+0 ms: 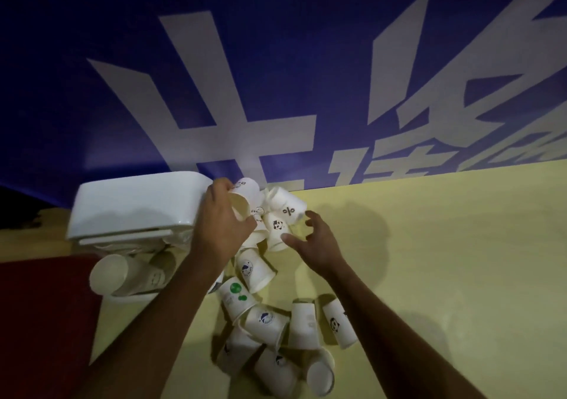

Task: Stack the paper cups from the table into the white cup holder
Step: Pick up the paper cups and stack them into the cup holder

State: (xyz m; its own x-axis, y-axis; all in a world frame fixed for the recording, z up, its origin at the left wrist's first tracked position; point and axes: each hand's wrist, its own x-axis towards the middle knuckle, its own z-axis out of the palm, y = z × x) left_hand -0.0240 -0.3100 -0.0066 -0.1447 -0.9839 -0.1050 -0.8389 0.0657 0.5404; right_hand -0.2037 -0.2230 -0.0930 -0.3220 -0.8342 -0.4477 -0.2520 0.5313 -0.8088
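Left hand [221,223] is gripping a cup [247,191]; right hand [313,245] is spreading wide. White cup holder [135,202] is seemingly barely filling, and many loose cups [254,272] are lying between the forearms.

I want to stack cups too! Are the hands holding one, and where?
The left hand grips a paper cup around its open rim end. The right hand is spread open, holding nothing.

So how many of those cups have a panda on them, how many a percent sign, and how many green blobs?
Panda cups: 2 (the second lies nearer the person)
Percent-sign cup: 1
Green-blob cup: 1
Total: 4
Some other prints are hidden or too blurred to sort.
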